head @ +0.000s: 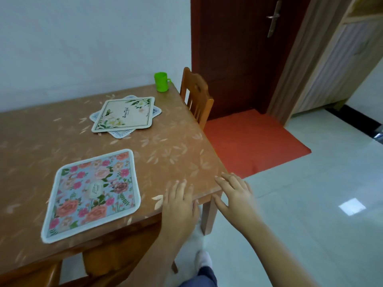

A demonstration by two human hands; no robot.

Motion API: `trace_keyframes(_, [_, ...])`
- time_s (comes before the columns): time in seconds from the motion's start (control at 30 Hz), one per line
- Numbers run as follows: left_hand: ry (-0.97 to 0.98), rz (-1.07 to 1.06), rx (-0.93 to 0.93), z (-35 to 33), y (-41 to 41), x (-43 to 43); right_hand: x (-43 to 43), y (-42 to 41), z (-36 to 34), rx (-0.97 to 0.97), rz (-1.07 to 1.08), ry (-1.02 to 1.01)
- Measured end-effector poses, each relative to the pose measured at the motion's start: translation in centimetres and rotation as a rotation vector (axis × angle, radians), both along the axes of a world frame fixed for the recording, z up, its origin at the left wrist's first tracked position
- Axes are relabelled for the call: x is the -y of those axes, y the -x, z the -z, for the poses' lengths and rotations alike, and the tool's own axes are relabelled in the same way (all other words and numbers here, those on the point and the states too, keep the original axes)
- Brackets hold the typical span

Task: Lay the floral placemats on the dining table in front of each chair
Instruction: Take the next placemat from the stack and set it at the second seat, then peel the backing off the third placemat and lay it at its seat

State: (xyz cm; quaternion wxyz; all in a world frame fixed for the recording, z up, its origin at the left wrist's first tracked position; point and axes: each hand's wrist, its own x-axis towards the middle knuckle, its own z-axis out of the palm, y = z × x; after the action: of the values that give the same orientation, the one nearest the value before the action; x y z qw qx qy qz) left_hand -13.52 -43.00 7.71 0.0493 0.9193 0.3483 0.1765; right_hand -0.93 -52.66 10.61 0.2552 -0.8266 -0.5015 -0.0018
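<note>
Placemat [92,194] with pink roses on blue lies flat; both hands seemingly spread, empty.

From my remote seat I see both forearms bare up to the frame's lower edge, with no sleeves, watch or bracelets in view. The left grip [179,200] and right grip [235,192] are ungloved, nails short and unpainted. At six o'clock there are blue denim trouser legs [204,276], and a white sock [204,258] covers the one foot I can make out
</note>
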Motion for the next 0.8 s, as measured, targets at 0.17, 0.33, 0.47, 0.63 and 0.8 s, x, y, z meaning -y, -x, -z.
trace_keyframes(0.17, [0.058, -0.013, -0.008, -0.4, -6.1, -1.9, -2.9, -6.0, 0.2, 0.044, -0.010, 0.043])
trace_keyframes(0.33, [0.157, -0.051, 0.056, -0.2, -12.9, -6.2, -7.7, -12.4, 0.5, 0.060, -0.063, 0.097])
trace_keyframes(0.47, [0.111, -0.111, 0.090, -0.6, -16.6, -10.1, -12.5, -16.5, 0.3, 0.061, -0.159, 0.156])
trace_keyframes(0.63, [0.140, -0.237, 0.064, -0.9, -18.7, -14.0, -18.0, -19.1, 0.7, 0.027, -0.272, 0.138])
trace_keyframes(0.8, [0.140, -0.384, 0.014, -0.4, -19.4, -16.8, -22.5, -21.2, 1.3, 0.003, -0.414, 0.165])
